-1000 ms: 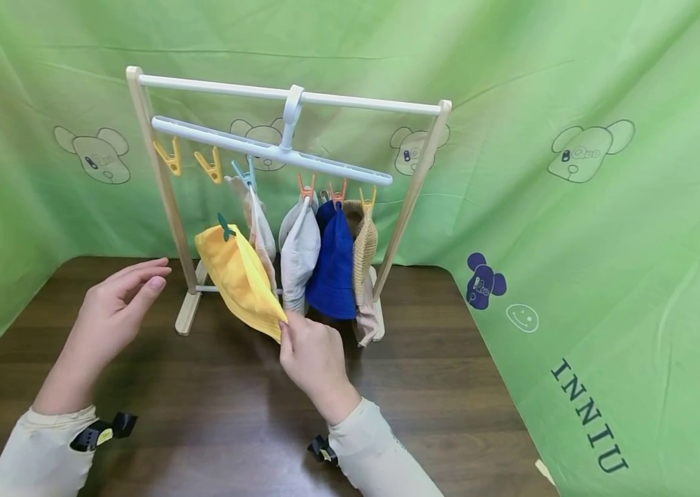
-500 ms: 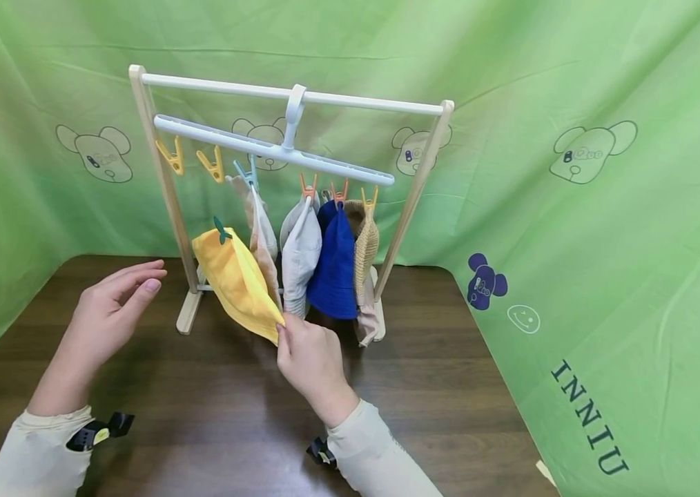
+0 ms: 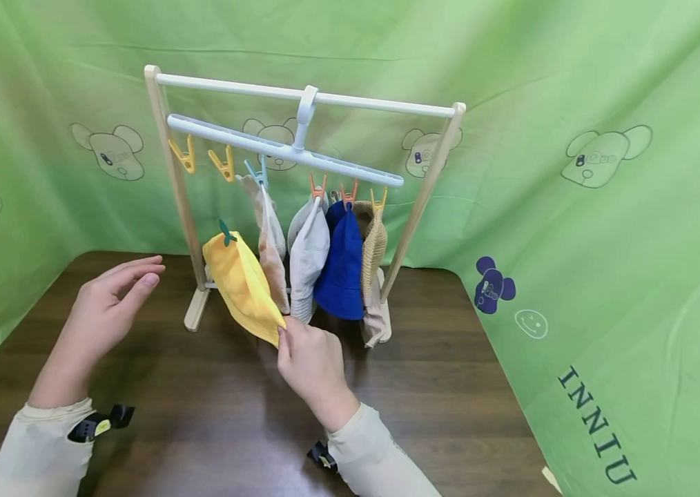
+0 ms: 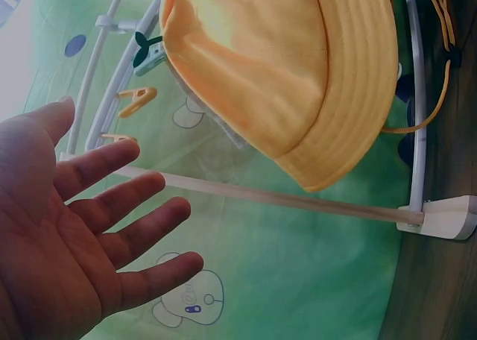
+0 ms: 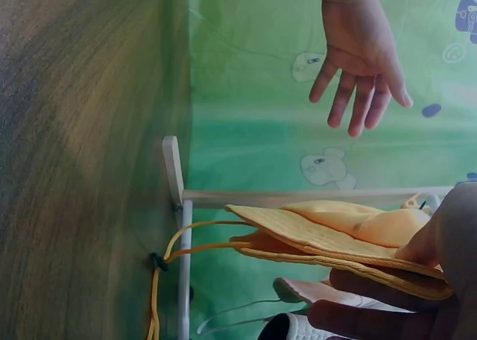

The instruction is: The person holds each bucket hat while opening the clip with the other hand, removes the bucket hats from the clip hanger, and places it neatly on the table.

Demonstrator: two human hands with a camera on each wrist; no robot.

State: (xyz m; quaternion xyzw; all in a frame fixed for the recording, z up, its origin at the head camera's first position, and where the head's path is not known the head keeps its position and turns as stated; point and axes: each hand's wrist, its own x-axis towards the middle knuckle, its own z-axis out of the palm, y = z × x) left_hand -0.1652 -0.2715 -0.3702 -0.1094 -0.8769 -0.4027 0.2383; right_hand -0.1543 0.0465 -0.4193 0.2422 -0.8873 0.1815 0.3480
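Note:
A yellow bucket hat (image 3: 241, 279) with a small green sprout on its crown is held up before the rack. My right hand (image 3: 314, 362) pinches its brim between thumb and fingers; in the right wrist view the brim is folded together, and a cord (image 5: 179, 243) with a dark toggle hangs from it. To the left of the hat, apart from it, my left hand (image 3: 110, 304) is raised with nothing in it, its fingers spread in the left wrist view. Two yellow clips (image 3: 223, 164) with nothing in them hang at the left of the pale blue hanger (image 3: 244, 143).
A wooden rack (image 3: 191, 228) with a white top bar carries the hanger. Clipped along it are a pale hat (image 3: 272, 241), a light grey hat (image 3: 308, 255), a blue hat (image 3: 342, 269) and a woven hat (image 3: 375, 245). Green cloth (image 3: 574, 276) surrounds the dark wooden table (image 3: 443, 386).
The head view has turned slightly, so the rack appears a little farther right. The right hand keeps its pinch on the yellow hat, and the left hand stays raised beside it.

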